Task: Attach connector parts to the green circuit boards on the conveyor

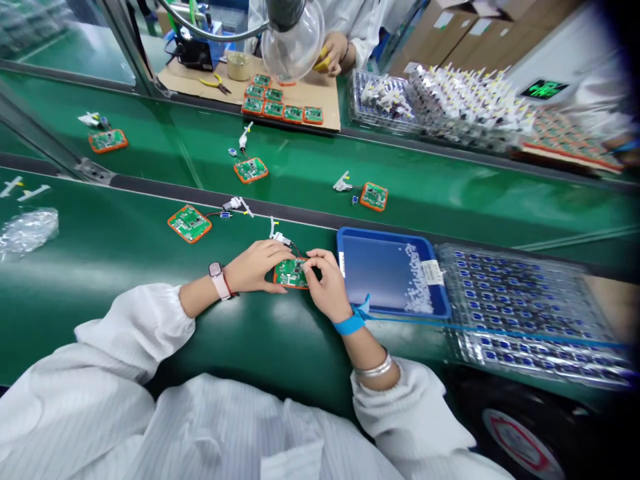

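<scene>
On the green bench in front of me lies a green circuit board in an orange frame. My left hand grips its left side, fingers along the far edge and thumb at the near one. Over the right end of the board, my right hand has thumb and forefinger pinched together; whatever is between them is too small to make out. Thin wires run from the board's far side to a white connector piece lying just beyond it. Another framed board with its wired white part rests to the left.
Right of my hands is a blue tray with small white pieces, then stacked clear trays of blue parts. A conveyor carries several wired boards. Crumpled plastic lies left. Opposite, a co-worker's hand holds something yellow.
</scene>
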{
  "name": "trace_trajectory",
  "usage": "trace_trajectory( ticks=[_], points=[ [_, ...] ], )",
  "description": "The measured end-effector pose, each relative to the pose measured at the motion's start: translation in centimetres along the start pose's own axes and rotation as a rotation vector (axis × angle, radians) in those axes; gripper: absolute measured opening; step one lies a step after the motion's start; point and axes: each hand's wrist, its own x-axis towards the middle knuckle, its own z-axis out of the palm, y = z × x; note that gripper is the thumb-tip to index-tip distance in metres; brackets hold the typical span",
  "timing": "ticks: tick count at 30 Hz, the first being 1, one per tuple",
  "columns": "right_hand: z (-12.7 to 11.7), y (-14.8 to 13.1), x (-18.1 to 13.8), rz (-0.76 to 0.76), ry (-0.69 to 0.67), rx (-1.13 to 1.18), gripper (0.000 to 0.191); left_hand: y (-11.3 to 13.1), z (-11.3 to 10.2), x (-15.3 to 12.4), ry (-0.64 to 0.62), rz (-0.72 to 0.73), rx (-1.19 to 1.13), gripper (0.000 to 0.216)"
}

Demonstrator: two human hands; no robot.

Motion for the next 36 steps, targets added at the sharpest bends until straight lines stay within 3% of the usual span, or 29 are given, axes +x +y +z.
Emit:
trace_trajectory(
  ticks=[4,7,14,26,36],
  points=[
    [0.2,0.2,0.2,0.006,-0.024,-0.018,0.012,1.4,0.7,-0.1,0.180,-0.110,0.049,0.024],
    [0.4,0.2,0.3,0.013,-0.019,-0.005,0.012,2.0,1.3,0.7,0.223,-0.168,0.043,0.020],
    [0.4,0.3,0.5,0.029,-0.030,0.026,0.013,1.3,1.9,2.5,0.202,-0.200,-0.106,0.012],
    [0.2,0.3,0.5,0.030,-0.044,0.036,0.013,1.3,1.5,2.7,0.179,-0.268,-0.174,0.011],
    [-0.2,0.1,0.3,0.045,-0.124,0.041,0.012,1.7,1.6,2.2,0.208,-0.226,-0.243,0.008]
  ],
)
